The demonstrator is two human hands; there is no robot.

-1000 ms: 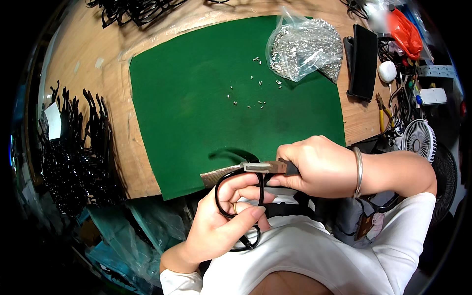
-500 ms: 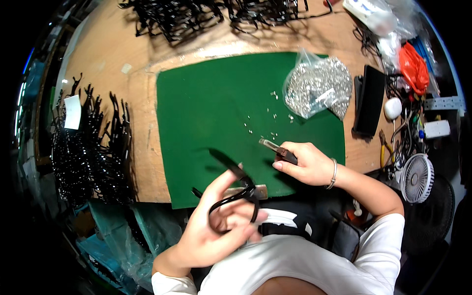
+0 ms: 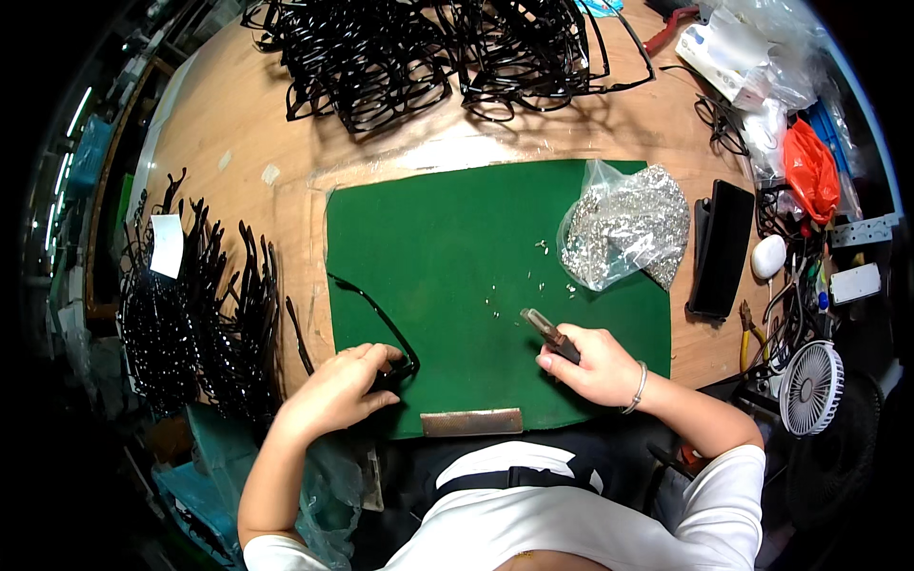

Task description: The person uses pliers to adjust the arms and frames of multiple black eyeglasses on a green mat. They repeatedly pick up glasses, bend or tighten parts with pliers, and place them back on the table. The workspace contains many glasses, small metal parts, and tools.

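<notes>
My left hand point(image 3: 345, 385) is closed over a black eyeglass frame at the left edge of the green mat point(image 3: 447, 257). One temple point(image 3: 376, 312) of the frame stretches over the mat and the other point(image 3: 299, 335) over the bare wood; the hand covers the front. Above the mat's lower right, my right hand point(image 3: 598, 366) grips a small tool point(image 3: 550, 336) with a dark handle and metal tip. Tiny silvery pieces point(image 3: 571, 288) lie scattered beyond that tip. Behind them rests a clear plastic bag point(image 3: 609, 238) full of similar bits.
Black eyeglass frames are heaped at the back point(image 3: 381, 67) and stacked on the left point(image 3: 181, 324) with a white slip. A metal strip point(image 3: 471, 423) sits at the mat's front edge. On the right are a black case point(image 3: 721, 252), yellow-handled pliers point(image 3: 752, 333) and a small fan point(image 3: 811, 388).
My left hand has carried the eyeglass frame from in front of my body out to the mat's left edge and lowered it. The right hand keeps its tool. The view has shifted slightly.
</notes>
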